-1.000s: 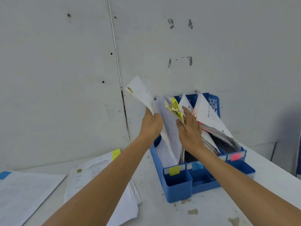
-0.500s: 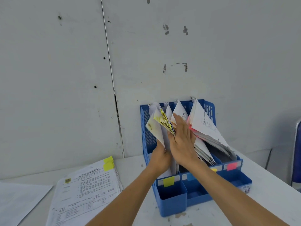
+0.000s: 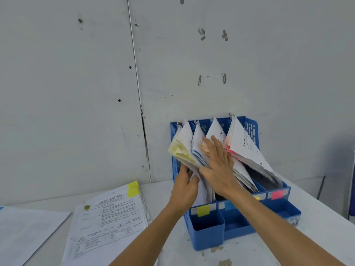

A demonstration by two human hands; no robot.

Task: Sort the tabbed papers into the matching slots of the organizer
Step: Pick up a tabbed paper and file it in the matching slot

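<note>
Furthest left, plain sheet [image 3: 25, 233]: flat on the table [image 3: 317, 233], cut by the frame edge.
printed stack [image 3: 109, 225]: flat on the table just beside it, yellow tabs [image 3: 133, 190] at its far corner.
left grip [image 3: 185, 191]: fingers curled on the lower edge of the yellow-tabbed papers [image 3: 180, 148].
yellow-tabbed papers: leaning in the leftmost slot of the blue organizer [image 3: 208, 233], behind its yellow label [image 3: 203, 210].
right grip [image 3: 219, 167]: released, straight fingers pressed flat on the blue-tabbed papers [image 3: 196, 150] and orange-tabbed papers [image 3: 216, 129] in the middle slots.
pink-tabbed papers [image 3: 247, 150]: leaning in the rightmost slot, behind the pink label [image 3: 277, 194].
</note>
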